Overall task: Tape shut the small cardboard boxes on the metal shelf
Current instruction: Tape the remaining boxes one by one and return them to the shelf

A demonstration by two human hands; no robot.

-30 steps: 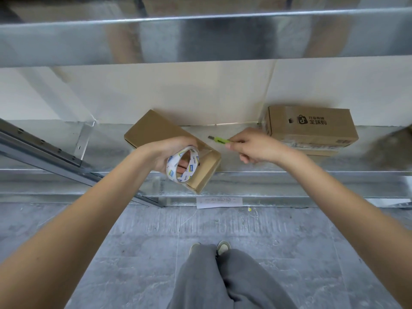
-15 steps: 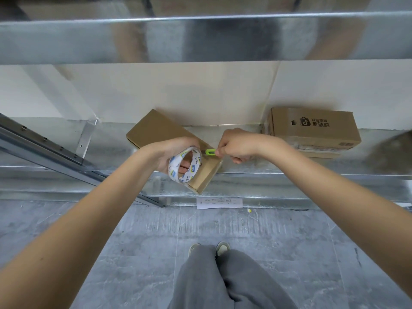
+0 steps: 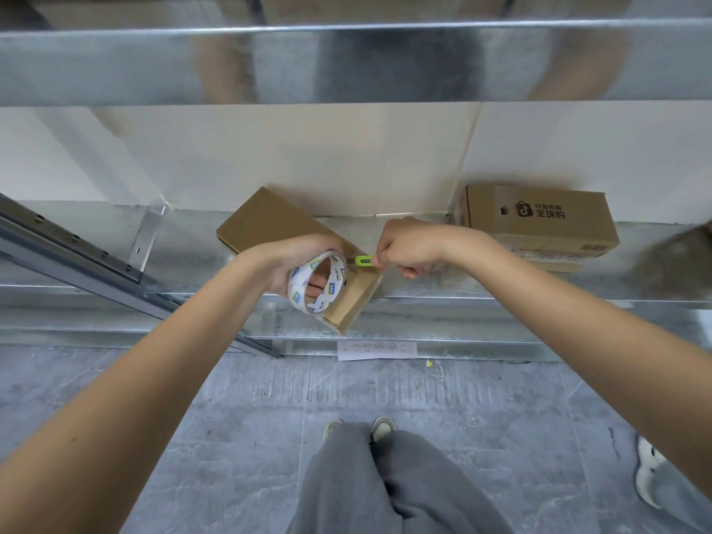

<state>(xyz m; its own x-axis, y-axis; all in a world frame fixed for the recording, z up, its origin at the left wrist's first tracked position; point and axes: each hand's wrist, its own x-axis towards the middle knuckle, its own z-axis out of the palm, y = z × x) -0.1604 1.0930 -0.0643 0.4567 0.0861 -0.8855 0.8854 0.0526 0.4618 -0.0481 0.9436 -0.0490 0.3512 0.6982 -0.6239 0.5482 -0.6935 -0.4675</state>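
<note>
Near box [image 3: 269, 225] angled on metal shelf [image 3: 501, 291], mid-taping. Left hand [image 3: 304, 260] fingers grip tape roll [image 3: 318, 283]; right hand [image 3: 410, 246] pinches green cutter [image 3: 363, 260] at the roll, likely severing. Printed box [image 3: 539, 221] at 2 o'clock: seal state unclear.

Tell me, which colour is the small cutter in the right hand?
Bright green. The cutter, gripped by the right hand, shows in the head view, the only one.

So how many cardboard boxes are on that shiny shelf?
2. One plain box lies slanted under the hands, its near end poking past the shelf edge. The printed box sits at the right. More may be hidden.
</note>
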